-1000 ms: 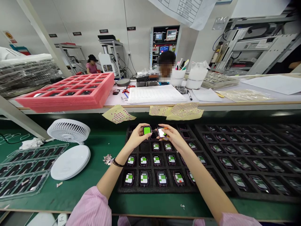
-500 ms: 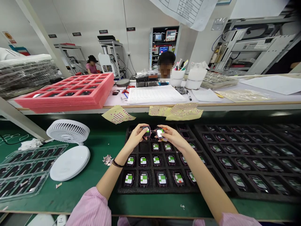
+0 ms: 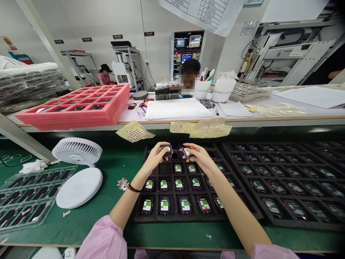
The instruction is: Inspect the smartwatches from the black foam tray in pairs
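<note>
In the head view, we held one small device in each hand above the far part of the near black foam tray (image 3: pixel 185 218). Our left hand (image 3: pixel 156 155) pinched the left device (image 3: pixel 168 151) between thumb and fingers, with the thumb across its partly lit screen. Our right hand (image 3: pixel 198 155) pinched the right device (image 3: pixel 188 151), its screen partly covered by the fingers. The two devices were near each other but apart, both tilted; an orange item (image 3: pixel 192 147) showed at the right fingers, too small to identify. We wore a black band (image 3: pixel 132 187) on the left wrist.

Below our hands, the tray held rows of similar devices in separate compartments, many with lit green-and-white screens; one in the nearest row (image 3: pixel 205 204) also displayed a red patch. A second black foam tray (image 3: pixel 304 226) lay just beside it on the right, also loaded with devices.

On the green bench (image 3: pixel 153 235), left of the near tray, we had a pile of small scraps (image 3: pixel 123 183), a white fan (image 3: pixel 78 151) and clear trays (image 3: pixel 20 228) containing dark pieces. On the raised shelf (image 3: pixel 283 123) stood a pink foam tray (image 3: pixel 107 120), a printed form (image 3: pixel 176 108) and a pen cup (image 3: pixel 202 90). Yellow sticker sheets (image 3: pixel 134 131) hung at the shelf edge. One person (image 3: pixel 190 70) was beyond the shelf, another (image 3: pixel 104 75) farther back.
</note>
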`<state>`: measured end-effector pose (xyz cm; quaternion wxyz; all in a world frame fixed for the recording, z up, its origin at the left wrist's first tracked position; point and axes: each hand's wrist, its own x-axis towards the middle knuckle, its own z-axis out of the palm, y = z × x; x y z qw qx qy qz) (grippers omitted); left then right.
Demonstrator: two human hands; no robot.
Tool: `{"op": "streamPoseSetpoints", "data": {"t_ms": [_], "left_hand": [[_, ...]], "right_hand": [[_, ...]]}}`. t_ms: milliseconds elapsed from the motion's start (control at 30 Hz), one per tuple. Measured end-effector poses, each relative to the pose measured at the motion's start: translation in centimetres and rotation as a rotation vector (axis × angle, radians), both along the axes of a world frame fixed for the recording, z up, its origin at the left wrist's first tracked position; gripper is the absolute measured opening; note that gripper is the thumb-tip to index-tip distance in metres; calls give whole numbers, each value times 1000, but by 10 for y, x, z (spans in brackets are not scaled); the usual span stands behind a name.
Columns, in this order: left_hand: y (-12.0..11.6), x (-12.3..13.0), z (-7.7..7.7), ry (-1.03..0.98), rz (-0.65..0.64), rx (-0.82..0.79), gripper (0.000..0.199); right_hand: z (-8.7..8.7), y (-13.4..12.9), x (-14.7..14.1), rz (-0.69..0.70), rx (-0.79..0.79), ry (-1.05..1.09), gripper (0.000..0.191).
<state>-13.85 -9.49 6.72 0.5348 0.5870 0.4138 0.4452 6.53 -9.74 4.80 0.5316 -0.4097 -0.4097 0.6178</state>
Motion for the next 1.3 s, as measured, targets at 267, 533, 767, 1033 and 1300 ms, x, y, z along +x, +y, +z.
{"op": "streamPoseSetpoints", "data": {"t_ms": [267,533,767,1033,1300], "left_hand": [[-1,1,0,3,-8,-10,39],[-1,1,-1,6,-5,-11,39],[4,-2,-6,-12,-3,9,45],[-4,-1,-7,66,-121,176,56],[-10,7,-13,413,-71,621,45]], "right_hand": [[-2,3,3,-75,-63,12,26],[3,-2,0,59,-32,53,42],[-1,-2,2,143,11,37,52],[-2,-3,-8,33,-19,51,30],[-2,-18,-28,-3,28,-48,32]]}}
